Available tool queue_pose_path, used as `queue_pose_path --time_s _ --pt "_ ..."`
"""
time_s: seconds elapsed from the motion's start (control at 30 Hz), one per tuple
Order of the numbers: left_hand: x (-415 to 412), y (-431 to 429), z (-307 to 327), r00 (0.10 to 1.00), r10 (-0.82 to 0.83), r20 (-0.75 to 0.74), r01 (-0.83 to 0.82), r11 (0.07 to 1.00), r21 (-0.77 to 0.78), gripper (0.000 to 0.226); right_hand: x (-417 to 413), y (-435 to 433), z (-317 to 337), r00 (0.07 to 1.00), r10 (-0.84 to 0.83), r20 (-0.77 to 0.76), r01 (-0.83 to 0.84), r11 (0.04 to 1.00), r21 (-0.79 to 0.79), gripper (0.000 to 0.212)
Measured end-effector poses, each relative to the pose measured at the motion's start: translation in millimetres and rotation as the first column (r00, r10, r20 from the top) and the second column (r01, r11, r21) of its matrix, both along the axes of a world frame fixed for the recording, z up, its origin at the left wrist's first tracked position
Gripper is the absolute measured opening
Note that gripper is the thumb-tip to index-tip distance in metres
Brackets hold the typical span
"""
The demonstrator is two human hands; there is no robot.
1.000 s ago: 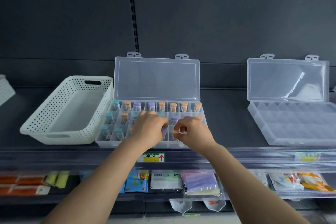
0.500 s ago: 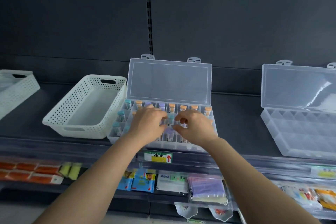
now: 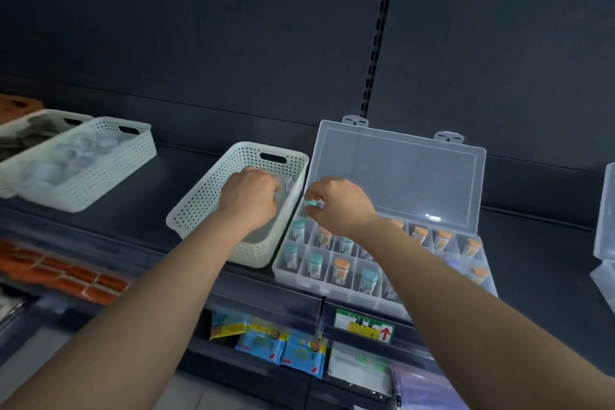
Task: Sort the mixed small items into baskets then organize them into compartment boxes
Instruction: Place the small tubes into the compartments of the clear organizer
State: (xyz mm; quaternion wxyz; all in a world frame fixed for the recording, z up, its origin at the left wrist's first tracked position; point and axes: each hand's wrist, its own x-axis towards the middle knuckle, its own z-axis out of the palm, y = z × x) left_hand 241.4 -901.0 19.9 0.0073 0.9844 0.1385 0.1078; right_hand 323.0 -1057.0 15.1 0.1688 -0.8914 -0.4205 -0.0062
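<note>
A clear compartment box (image 3: 299,278) with its lid up stands on the dark shelf, holding several small vials with teal, orange and purple caps. My right hand (image 3: 339,206) hovers over its left end and pinches a teal-capped vial (image 3: 312,204). My left hand (image 3: 249,198) is inside the white perforated basket (image 3: 199,206) just left of the box, fingers curled; a small purple-tinted vial (image 3: 289,183) lies by its fingertips, and whether the hand holds anything is hidden.
Two more white baskets (image 3: 100,176) with pale items sit further left on the shelf. A second clear box (image 3: 604,243) shows at the right edge. Packets hang on the lower shelf (image 3: 283,346) under a price label (image 3: 364,329).
Both hands left the middle of the box. My left hand moved into the white basket, my right hand came to the box's left end with a teal-capped vial. The view swung left.
</note>
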Motion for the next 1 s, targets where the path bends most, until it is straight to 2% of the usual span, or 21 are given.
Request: queue_pose_path --time_s 0.13,0.23,0.33,0.43,0.53,0.7,0.8,0.9,1.0 --pt "18.7 41.6 -7.3 0.995 0.023 -0.101 -0.028 0.998 -0.05 0.025 18.6 48.8 1.0 1.0 -0.018 0.012 0.018 0.998 -0.063 0.023" --pt "37.1 67.8 -18.9 0.986 -0.01 -0.167 -0.002 0.998 -0.069 0.029 36.4 81.6 -3.2 0.998 -0.053 0.023 0.057 0.982 -0.179 0.023" --pt "55.4 85.8 -32.8 0.967 -0.083 -0.24 0.056 0.991 -0.118 0.031 54.0 108.1 -12.0 0.995 -0.067 0.078 0.091 0.928 -0.361 0.025" --pt "71.6 88.5 -47.3 0.941 -0.157 -0.299 0.087 0.968 -0.236 0.028 69.3 124.2 -19.9 0.988 -0.068 0.142 0.128 0.87 -0.476 0.026" --pt "83.8 80.1 -62.5 0.916 -0.207 -0.343 0.088 0.939 -0.332 0.043 81.4 136.0 -23.7 0.963 -0.011 0.269 0.169 0.804 -0.57 0.027" --pt "93.2 75.0 -71.3 0.921 -0.172 -0.35 0.007 0.905 -0.424 0.053 90.7 152.1 -31.1 0.945 0.002 0.328 0.217 0.746 -0.629 0.02" --pt "94.3 75.6 -72.3 0.914 -0.16 -0.373 -0.053 0.863 -0.502 0.042 91.2 160.4 -36.5 0.944 0.017 0.33 0.214 0.73 -0.649 0.015" --pt "92.5 81.3 -70.5 0.904 -0.133 -0.407 -0.102 0.856 -0.507 0.026 90.5 167.9 -40.5 0.947 0.012 0.32 0.214 0.721 -0.66 0.016" --pt "90.8 93.6 -65.6 0.889 -0.116 -0.443 -0.146 0.844 -0.516 0.021 90.4 171.6 -40.1 0.958 -0.017 0.285 0.205 0.735 -0.646 0.016"
